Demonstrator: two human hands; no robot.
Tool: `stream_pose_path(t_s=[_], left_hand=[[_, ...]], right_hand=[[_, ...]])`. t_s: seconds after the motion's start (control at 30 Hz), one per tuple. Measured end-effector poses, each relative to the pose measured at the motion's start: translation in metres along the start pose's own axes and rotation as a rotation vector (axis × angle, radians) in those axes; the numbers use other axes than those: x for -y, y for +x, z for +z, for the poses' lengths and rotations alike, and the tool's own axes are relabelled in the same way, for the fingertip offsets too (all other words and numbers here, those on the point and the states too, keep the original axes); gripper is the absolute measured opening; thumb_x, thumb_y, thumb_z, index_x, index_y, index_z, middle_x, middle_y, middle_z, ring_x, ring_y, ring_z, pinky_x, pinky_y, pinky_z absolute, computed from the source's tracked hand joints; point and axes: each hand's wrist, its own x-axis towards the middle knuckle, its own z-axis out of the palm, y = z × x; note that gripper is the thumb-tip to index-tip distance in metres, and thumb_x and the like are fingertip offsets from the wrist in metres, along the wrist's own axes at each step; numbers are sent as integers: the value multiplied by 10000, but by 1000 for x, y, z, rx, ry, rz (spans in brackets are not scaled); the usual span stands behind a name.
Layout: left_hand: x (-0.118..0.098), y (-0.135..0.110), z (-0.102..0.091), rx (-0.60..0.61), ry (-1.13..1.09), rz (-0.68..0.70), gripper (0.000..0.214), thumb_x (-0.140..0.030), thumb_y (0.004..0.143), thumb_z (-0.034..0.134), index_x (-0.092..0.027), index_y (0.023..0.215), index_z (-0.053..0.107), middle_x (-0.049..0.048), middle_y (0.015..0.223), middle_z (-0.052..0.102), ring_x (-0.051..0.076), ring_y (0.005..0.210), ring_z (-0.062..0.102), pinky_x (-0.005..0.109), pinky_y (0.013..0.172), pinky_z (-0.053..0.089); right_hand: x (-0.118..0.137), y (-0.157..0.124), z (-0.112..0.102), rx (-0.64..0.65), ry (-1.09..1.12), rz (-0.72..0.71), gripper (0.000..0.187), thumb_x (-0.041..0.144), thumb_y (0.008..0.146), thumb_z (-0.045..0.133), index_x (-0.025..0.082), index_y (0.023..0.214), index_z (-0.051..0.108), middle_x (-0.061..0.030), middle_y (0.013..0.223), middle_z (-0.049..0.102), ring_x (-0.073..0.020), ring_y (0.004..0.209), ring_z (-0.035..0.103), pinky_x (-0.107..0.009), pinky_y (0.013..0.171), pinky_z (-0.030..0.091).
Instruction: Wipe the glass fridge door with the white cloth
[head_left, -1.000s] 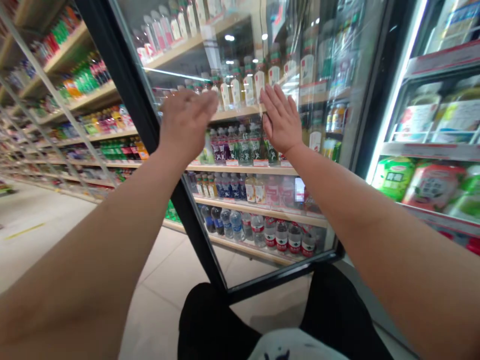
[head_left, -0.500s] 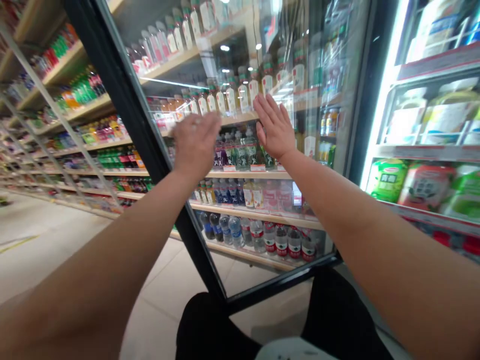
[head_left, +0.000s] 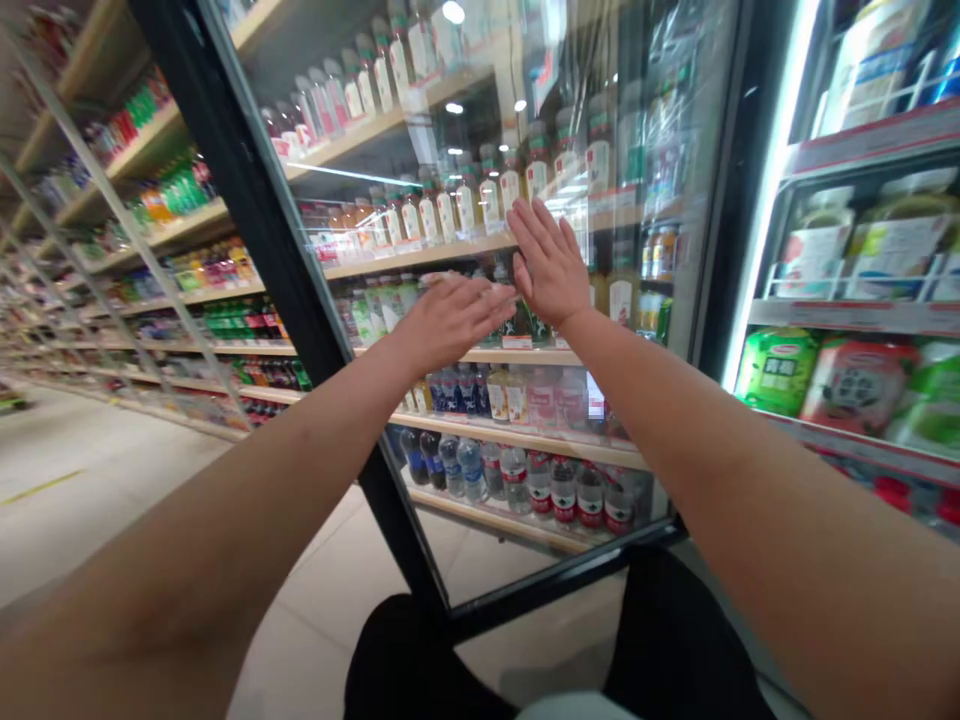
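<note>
A dark-framed glass door (head_left: pixel 259 200) stands swung open in front of me, with shelves of bottles showing through its pane. My right hand (head_left: pixel 551 262) is raised at the pane with its fingers stretched out and its palm toward the glass; it appears to rest on it. Lower and to the left, my left hand (head_left: pixel 457 318) is stretched out flat, back upward, its fingertips pointing at the right wrist. Neither hand holds anything that I can see. Whether the left hand touches the glass, I cannot tell.
A lit cooler (head_left: pixel 874 310) with bottles and green and red packs is at the right. Wooden shelves (head_left: pixel 191 295) of drinks run along the left. My dark-clad knees (head_left: pixel 409 655) are close to the door's bottom edge, above a pale tiled floor (head_left: pixel 300 650).
My left hand has moved right and slightly down, from near the door frame toward my right hand. The right hand stays in nearly the same place. The door has hardly moved.
</note>
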Motion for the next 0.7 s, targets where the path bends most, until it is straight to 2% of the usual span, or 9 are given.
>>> stream_pose_path(t_s=[0.03,0.1,0.17,0.2,0.37,0.47,0.57,0.63,0.7], left_hand=[[2,3,-2,-1,0,-16,491,-317,1105,273,-314,1552,475,-7,1533,564,290,1389,476,563,1153,392],[11,11,-9,-100,32,-186,510,-292,1106,221,-309,1533,499,-45,1599,487,306,1401,431,606,1176,344],[20,22,-14,-228,46,-377,530,-290,1087,255,-281,1588,430,-65,1651,407,339,1416,369,655,1187,297],[21,26,-15,-251,36,-413,554,-284,1072,287,-269,1617,385,-69,1667,380,346,1424,355,660,1196,289],[10,48,-16,-134,-36,-167,653,-221,1041,330,-336,1682,276,-56,1690,337,261,1554,314,533,1269,323],[5,65,-26,-256,-15,-124,652,-219,1043,316,-367,1676,280,-61,1714,270,183,1614,141,460,1296,298],[8,76,-34,-376,40,-161,575,-235,1082,284,-223,1653,350,4,1740,192,193,1619,103,431,1331,210],[11,75,-33,-400,70,-218,576,-277,1091,386,-108,1641,351,90,1727,225,257,1611,151,473,1346,154],[14,71,-29,-387,77,-253,672,-295,1051,531,-59,1644,318,131,1715,244,311,1598,183,540,1344,112]], right_hand=[[-1,0,1,-4,5,-3,613,386,1049,227,208,1614,383,-55,1688,354,-241,1603,268,-531,1335,188],[-3,-1,3,-6,11,-14,607,386,1051,233,221,1616,379,-49,1685,361,-238,1607,260,-534,1336,183],[-5,-1,3,0,20,-23,606,380,1043,255,224,1615,382,-49,1684,364,-243,1609,254,-545,1336,190],[-6,-1,1,8,28,-24,608,377,1036,269,224,1613,385,-50,1684,364,-248,1609,254,-553,1334,197],[-3,15,-22,23,61,-73,695,430,992,363,197,1646,330,-48,1701,323,-264,1597,284,-528,1336,263],[4,36,-34,96,52,-187,726,518,984,378,224,1647,351,-1,1702,314,-241,1610,251,-484,1359,239],[8,57,-32,117,70,-237,699,562,972,344,287,1609,426,60,1670,372,-160,1600,265,-365,1360,237],[8,67,-27,68,99,-237,701,598,936,349,334,1576,459,91,1628,441,-117,1585,281,-321,1331,268],[9,74,-24,29,119,-239,698,618,881,381,368,1521,501,95,1541,555,-114,1561,324,-336,1301,311]])
